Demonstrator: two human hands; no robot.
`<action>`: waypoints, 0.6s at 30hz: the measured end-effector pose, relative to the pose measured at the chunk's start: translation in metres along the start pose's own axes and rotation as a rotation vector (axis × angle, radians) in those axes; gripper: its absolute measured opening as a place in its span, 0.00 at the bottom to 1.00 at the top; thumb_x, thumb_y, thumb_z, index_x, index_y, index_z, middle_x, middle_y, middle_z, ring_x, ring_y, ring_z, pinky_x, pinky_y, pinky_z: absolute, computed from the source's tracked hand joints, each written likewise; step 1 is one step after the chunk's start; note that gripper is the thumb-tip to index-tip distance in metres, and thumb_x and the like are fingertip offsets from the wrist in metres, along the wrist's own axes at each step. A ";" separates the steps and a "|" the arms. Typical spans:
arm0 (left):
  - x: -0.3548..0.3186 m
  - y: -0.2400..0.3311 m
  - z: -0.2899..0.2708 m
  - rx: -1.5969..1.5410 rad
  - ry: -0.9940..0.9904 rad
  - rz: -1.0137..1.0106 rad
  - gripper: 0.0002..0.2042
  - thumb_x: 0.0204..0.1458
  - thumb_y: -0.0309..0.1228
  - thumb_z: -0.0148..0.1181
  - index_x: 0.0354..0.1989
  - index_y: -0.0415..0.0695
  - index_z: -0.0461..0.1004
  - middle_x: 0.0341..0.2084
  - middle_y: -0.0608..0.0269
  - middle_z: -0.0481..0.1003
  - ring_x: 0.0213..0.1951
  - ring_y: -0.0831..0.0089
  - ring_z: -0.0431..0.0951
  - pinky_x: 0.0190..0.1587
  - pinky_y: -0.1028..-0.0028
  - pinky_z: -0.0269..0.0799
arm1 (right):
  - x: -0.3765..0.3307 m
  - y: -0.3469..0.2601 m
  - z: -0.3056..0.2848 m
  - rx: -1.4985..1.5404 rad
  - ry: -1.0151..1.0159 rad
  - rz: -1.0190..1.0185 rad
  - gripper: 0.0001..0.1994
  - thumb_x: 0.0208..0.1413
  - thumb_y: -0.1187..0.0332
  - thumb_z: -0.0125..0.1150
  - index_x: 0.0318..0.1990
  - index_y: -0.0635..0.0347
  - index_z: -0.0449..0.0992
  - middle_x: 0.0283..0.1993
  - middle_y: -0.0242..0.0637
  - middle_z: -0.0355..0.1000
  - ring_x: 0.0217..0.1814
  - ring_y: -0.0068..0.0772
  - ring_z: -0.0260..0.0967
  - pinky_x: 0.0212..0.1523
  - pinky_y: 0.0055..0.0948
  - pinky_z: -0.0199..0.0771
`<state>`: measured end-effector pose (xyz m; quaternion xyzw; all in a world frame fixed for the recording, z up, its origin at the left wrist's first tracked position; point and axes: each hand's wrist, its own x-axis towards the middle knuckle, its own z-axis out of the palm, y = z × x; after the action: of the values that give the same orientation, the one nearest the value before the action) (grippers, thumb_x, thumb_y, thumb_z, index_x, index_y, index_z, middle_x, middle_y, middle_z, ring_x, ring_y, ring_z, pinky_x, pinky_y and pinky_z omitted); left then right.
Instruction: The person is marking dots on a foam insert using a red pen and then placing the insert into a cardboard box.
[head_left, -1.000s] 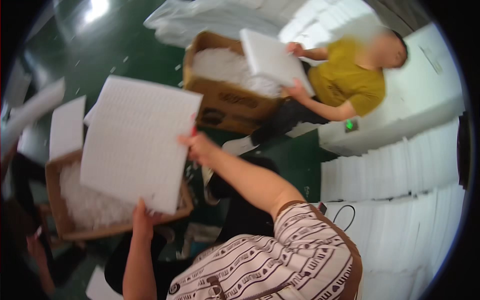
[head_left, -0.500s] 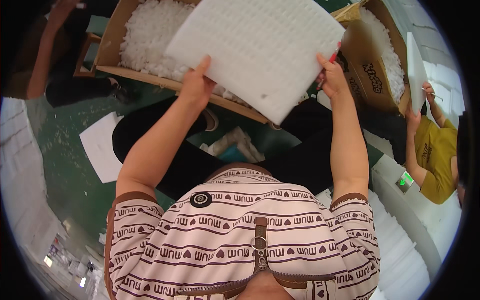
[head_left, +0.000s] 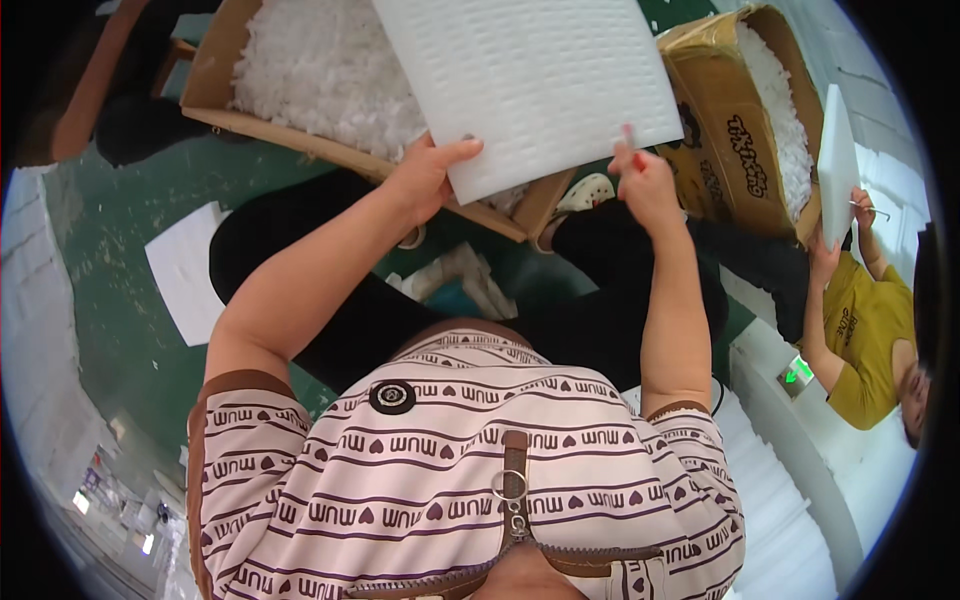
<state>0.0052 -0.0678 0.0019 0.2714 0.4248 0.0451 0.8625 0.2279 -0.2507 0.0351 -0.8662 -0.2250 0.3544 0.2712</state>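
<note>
A white foam sheet with rows of small slits or dents is tilted over an open cardboard box. My left hand grips its near left corner, thumb on top and fingers underneath. My right hand is apart from the sheet, just off its near right edge. It is closed around a slim red-handled tool, whose tip is smeared by motion, so its kind cannot be told. White foam scraps fill the box below, partly hidden by the sheet.
The box's cardboard rim runs before my knees. A second carton of scraps stands right. Beyond it a co-worker in a mustard top holds another white sheet. One sheet lies on the green floor; stacked sheets are lower right.
My right hand has let go of the sheet's right side and moved slightly nearer with the red tool. The sheet has turned, its near corner shifting left, and my left hand has moved right along it.
</note>
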 end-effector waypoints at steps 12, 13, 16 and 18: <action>-0.001 -0.016 -0.008 -0.033 -0.111 0.019 0.21 0.49 0.25 0.58 0.53 0.37 0.64 0.45 0.50 0.72 0.45 0.61 0.74 0.47 0.65 0.72 | -0.004 -0.040 0.065 0.660 0.042 -0.355 0.25 0.64 0.51 0.43 0.24 0.62 0.73 0.20 0.34 0.66 0.22 0.24 0.60 0.25 0.21 0.63; 0.000 -0.011 -0.007 -0.028 -0.103 0.014 0.21 0.49 0.25 0.57 0.54 0.37 0.63 0.45 0.50 0.72 0.45 0.61 0.75 0.47 0.66 0.72 | -0.001 -0.043 0.067 0.642 0.070 -0.362 0.24 0.64 0.52 0.45 0.24 0.62 0.73 0.20 0.34 0.66 0.22 0.25 0.60 0.25 0.21 0.63; 0.002 -0.003 -0.006 -0.022 -0.081 -0.004 0.22 0.50 0.23 0.57 0.54 0.37 0.63 0.46 0.50 0.72 0.46 0.62 0.75 0.48 0.67 0.72 | 0.005 -0.048 0.073 0.605 0.120 -0.367 0.22 0.63 0.54 0.48 0.23 0.63 0.72 0.20 0.33 0.66 0.22 0.25 0.60 0.25 0.22 0.63; 0.004 -0.003 -0.003 -0.028 -0.106 -0.018 0.21 0.50 0.23 0.56 0.55 0.38 0.63 0.46 0.51 0.72 0.46 0.62 0.75 0.48 0.67 0.72 | 0.008 -0.049 0.078 0.261 0.208 -0.619 0.21 0.61 0.57 0.51 0.21 0.62 0.71 0.18 0.32 0.64 0.20 0.24 0.58 0.23 0.23 0.60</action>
<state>0.0045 -0.0676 -0.0039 0.2573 0.3805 0.0289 0.8878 0.1658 -0.1852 0.0148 -0.7463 -0.4010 0.1909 0.4957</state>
